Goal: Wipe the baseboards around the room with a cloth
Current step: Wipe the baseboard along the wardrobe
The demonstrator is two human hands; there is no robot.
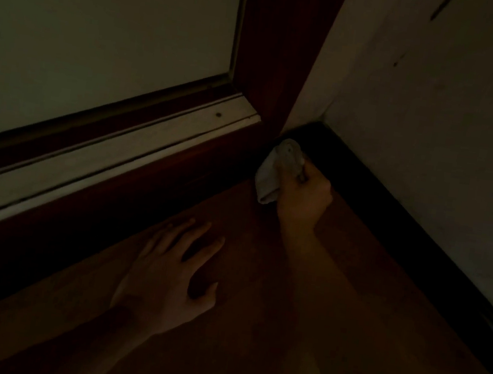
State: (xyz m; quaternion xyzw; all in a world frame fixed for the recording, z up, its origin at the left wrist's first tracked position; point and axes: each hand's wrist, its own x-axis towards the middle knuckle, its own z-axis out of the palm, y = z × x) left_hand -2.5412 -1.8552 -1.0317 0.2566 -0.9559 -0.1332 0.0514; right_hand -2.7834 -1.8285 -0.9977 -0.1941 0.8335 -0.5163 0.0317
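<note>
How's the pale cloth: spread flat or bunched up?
Bunched up. The pale grey cloth is wadded, gripped by the right hand at the dark baseboard corner; folds show, nothing spread flat.

soft pale cloth (275, 172), dark glossy baseboard (393, 206), smooth reddish wood floor (251, 328).

No legible text or labels anywhere.
</note>
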